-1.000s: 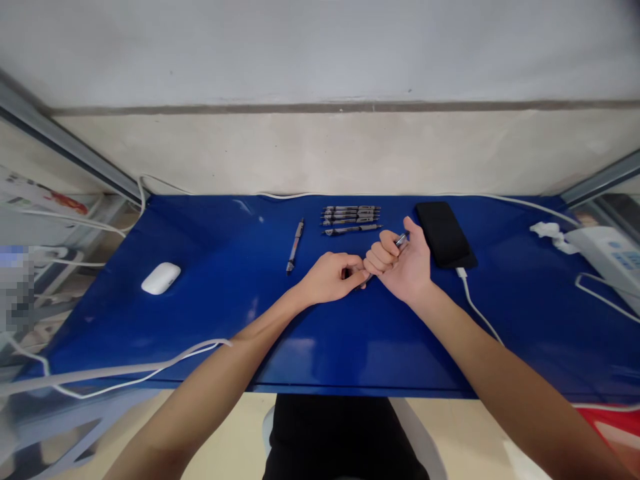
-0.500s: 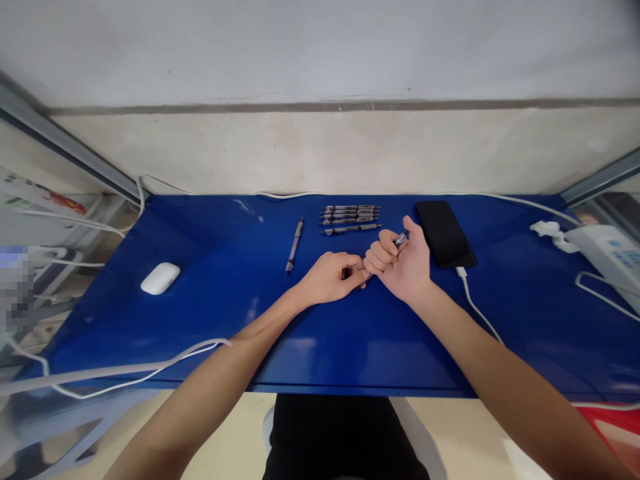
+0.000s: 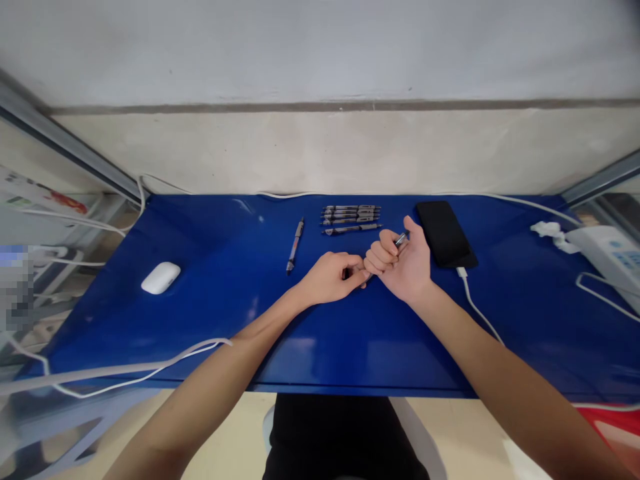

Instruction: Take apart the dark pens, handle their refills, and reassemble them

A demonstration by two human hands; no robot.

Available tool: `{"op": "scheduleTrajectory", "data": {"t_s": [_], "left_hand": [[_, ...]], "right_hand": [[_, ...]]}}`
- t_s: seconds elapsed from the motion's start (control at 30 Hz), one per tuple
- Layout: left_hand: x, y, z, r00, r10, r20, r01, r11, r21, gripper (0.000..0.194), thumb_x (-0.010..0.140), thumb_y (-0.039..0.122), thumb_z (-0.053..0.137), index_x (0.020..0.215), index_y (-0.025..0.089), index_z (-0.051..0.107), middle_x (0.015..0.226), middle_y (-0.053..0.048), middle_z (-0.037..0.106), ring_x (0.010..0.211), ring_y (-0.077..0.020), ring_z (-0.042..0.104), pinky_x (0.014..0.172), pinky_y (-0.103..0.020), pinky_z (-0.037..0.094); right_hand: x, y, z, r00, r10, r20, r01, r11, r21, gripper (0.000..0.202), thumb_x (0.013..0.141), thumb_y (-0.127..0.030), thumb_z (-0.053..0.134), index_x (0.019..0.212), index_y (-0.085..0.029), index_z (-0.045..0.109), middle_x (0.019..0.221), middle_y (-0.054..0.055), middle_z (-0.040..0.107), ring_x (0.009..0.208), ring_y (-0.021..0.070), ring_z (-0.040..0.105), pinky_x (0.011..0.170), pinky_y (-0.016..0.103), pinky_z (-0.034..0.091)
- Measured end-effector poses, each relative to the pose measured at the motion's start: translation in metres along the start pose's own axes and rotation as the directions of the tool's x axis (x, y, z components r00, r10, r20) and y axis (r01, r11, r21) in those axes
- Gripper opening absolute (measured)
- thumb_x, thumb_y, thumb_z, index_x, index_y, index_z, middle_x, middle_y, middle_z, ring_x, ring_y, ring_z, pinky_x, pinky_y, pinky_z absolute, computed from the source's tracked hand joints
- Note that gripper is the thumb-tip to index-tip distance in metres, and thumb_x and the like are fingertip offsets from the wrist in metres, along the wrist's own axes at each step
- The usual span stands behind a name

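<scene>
Both hands meet over the middle of the blue table. My right hand point(image 3: 400, 263) is curled, palm up, around a pen point(image 3: 401, 239) whose end shows between the fingers and thumb. Against its fingertips, my left hand point(image 3: 334, 277) pinches the other end of that pen, with a dark bit visible between thumb and fingers; most of the pen is hidden. Just beyond the hands lies one pen point(image 3: 353, 229), and behind it several matching pens point(image 3: 350, 215) lie side by side in a row. Left of my left hand, a single pen point(image 3: 295, 247) points away from me.
A black phone point(image 3: 444, 233) lies right of my right hand, with a white charging cable point(image 3: 475, 303) plugged in. At the left is a white earbud case point(image 3: 161, 278). A white cable point(image 3: 150, 367) crosses near my left forearm. A white power strip point(image 3: 607, 250) stands far right.
</scene>
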State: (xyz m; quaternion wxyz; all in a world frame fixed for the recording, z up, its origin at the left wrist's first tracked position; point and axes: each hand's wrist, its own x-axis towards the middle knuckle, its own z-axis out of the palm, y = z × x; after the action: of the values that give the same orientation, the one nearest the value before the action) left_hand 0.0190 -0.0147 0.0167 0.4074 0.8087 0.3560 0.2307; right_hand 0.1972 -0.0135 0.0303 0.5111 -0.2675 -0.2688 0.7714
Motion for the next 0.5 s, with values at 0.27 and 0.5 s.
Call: {"op": "scheduleTrajectory", "data": {"t_s": [0.27, 0.5], "left_hand": [[0.0002, -0.0004, 0.0003, 1.000, 0.008, -0.002, -0.008, 1.000, 0.002, 0.027, 0.095, 0.031, 0.059, 0.075, 0.017, 0.070, 0.073, 0.001, 0.073, 0.062, -0.0095, 0.056, 0.062, -0.023, 0.038], [0.0001, -0.0014, 0.0005, 1.000, 0.007, -0.001, -0.007, 1.000, 0.003, 0.028, 0.096, 0.031, 0.058, 0.075, 0.017, 0.070, 0.074, 0.001, 0.073, 0.061, -0.0090, 0.056, 0.062, -0.023, 0.038]], "right_hand": [[-0.0007, -0.0002, 0.0001, 1.000, -0.004, 0.000, 0.004, 1.000, -0.010, 0.061, 0.099, -0.059, 0.037, 0.050, -0.023, 0.036, 0.044, -0.005, 0.020, 0.041, 0.0109, 0.020, 0.044, 0.029, 0.025], [-0.0004, 0.0000, 0.0000, 1.000, -0.007, 0.004, 0.007, 1.000, -0.016, 0.061, 0.098, -0.060, 0.039, 0.049, -0.023, 0.037, 0.044, -0.005, 0.020, 0.041, 0.0108, 0.020, 0.044, 0.028, 0.024]]}}
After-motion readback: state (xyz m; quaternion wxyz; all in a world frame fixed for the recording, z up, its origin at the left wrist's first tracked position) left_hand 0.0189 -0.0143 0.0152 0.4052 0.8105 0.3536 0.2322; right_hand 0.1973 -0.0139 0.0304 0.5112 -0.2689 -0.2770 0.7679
